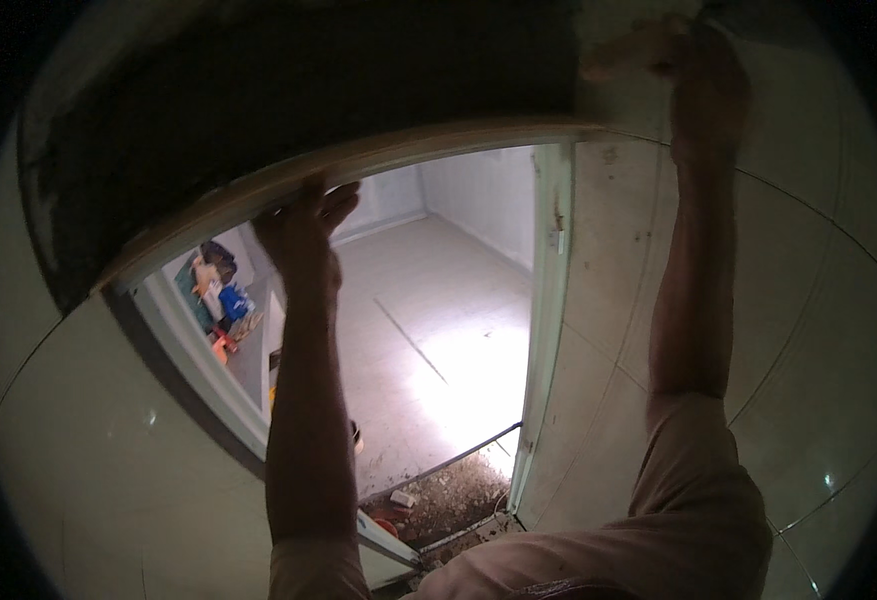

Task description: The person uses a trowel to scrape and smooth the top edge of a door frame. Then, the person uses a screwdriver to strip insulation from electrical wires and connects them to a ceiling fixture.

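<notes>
Both my arms reach up at a doorway in a tiled wall. My left hand [301, 232] is raised against the underside of the wooden strip [398, 143] along the doorway's top, its visible fingers apart. Above the strip lies a dark, untiled patch of wall [338, 80]. My right hand [703, 95] is higher, at the wall tile [626, 100] beside the patch's right end. Its fingers point left; they are dim and smeared, and whether they hold anything does not show.
A pale green door frame [546, 290] stands on the right. Through the doorway is a lit floor [398, 300], with a heap of coloured bags and cloths [220, 290] at the left. Rubble [458, 490] lies by the threshold. Glossy tiles [88, 420] cover the wall on both sides.
</notes>
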`<state>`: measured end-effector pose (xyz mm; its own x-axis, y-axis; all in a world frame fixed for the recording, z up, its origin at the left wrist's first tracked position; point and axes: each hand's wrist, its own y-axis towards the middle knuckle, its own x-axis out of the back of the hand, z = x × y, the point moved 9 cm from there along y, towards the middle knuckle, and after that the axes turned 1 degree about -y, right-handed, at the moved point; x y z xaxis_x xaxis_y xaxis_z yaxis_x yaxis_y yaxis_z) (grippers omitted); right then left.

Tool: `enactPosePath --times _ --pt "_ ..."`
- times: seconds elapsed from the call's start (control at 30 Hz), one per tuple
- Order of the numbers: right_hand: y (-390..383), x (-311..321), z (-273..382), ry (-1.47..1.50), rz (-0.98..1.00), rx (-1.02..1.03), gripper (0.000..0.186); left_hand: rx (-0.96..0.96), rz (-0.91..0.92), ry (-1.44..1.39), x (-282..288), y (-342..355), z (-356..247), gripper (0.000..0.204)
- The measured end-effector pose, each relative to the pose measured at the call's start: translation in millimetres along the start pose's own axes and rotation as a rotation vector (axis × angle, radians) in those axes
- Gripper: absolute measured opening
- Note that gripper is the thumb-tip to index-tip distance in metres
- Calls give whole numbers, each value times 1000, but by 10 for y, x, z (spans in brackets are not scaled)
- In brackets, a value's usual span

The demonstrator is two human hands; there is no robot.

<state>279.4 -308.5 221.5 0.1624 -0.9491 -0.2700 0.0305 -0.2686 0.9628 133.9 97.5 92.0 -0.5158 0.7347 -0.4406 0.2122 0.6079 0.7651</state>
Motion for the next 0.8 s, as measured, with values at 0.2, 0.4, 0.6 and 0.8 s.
enactPosePath --times 0.2,0.4,0.6,0.8 --pt "361 101 -1000 -1121 284 720 27 -9 -54 -12 -243 -77 -22 53" --pt "312 -227 -1444 -971 267 144 20 1 -60 73 -171 -97 -20 56" --pt "333 -306 -1583 -868 320 -99 35 77 -57 119 -198 -117 37 50" --pt "152 -661 -1473 -952 318 -241 50 -104 112 -165 307 127 200 36"
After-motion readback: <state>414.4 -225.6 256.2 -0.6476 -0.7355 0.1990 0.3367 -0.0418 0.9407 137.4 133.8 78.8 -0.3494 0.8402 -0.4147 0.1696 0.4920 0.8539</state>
